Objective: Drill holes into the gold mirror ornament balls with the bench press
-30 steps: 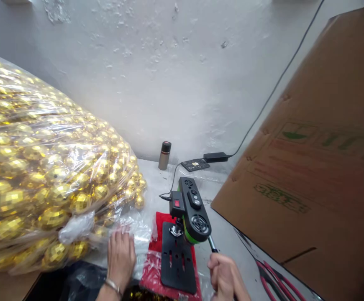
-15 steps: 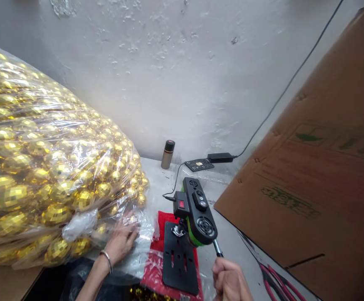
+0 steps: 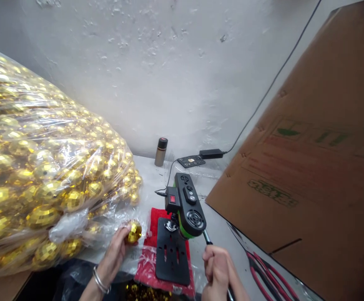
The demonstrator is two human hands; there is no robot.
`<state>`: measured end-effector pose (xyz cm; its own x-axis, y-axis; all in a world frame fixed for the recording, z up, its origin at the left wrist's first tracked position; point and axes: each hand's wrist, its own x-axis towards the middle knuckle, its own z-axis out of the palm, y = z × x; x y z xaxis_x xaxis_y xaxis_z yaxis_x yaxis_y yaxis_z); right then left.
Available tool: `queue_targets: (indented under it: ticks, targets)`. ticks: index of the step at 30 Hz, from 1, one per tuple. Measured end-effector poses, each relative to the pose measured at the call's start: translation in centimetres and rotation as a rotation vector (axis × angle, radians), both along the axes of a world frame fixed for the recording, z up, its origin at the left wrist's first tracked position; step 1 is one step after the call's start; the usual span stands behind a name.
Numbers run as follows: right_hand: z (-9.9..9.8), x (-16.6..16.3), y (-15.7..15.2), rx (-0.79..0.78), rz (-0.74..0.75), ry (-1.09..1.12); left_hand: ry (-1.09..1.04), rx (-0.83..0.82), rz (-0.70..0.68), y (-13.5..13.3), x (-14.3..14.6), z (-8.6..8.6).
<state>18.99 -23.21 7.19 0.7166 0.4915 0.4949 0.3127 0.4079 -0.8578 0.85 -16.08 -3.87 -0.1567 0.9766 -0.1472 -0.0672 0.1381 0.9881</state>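
Observation:
Between the fingers of my left hand is a shiny gold faceted ball, held just outside the big clear plastic bag of gold balls. My right hand is wrapped round the metal handle rod of a small black and green machine. A red switch sits on the machine's side box. Its flat black slotted base plate rests on a red cloth partly under plastic. Under the machine's head, the working part is mostly hidden.
A bottle with a black cap stands by the wall. Behind the machine lie a black power adapter and a dark patterned flat piece. A large cardboard box leans in from the right, with red-handled tools below it. Gold pieces lie at the bottom edge.
My left hand has come away from the bag's edge and now shows a gold ball in its fingers. My right hand stays on the handle. The whole view has shifted slightly.

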Motion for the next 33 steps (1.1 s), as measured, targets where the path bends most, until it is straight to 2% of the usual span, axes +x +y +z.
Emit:
queue_targets:
  ticks: [2, 3, 5, 7, 12, 15, 22, 29, 33]
  targets:
    - [0.1, 0.7, 0.2, 0.037, 0.025, -0.033, -0.318, -0.123, -0.056, -1.7, 1.9, -0.7]
    - [0.2, 1.1, 0.3, 0.046, 0.05, -0.061, -0.41, -0.168, -0.091, -2.3, 2.9, -1.1]
    - [0.5, 1.8, 0.4, 0.031, 0.102, -0.118, -0.434, -0.194, -0.124, -3.0, 4.8, -1.9]
    - [1.0, 2.3, 0.4, -0.001, 0.144, -0.159, -0.306, -0.153, -0.154, -3.1, 6.3, -2.6]
    - [1.4, 2.7, 0.2, -0.005, 0.195, -0.208, 0.252, 0.076, -0.215, -2.2, 8.2, -3.4]
    - [1.0, 2.7, 0.1, -0.007, 0.205, -0.203, 0.431, 0.179, -0.242, -2.0, 8.7, -3.6]
    - [0.5, 2.8, 0.0, 0.043, 0.21, -0.238, 0.507, 0.288, -0.256, -1.6, 9.2, -3.5]
    - [0.3, 2.6, 0.0, 0.058, 0.203, -0.241, 0.501, 0.253, -0.238, -1.4, 9.3, -4.0]
    - [0.5, 2.5, 0.0, 0.043, 0.194, -0.235, 0.492, 0.21, -0.258, -0.5, 8.1, -4.2]
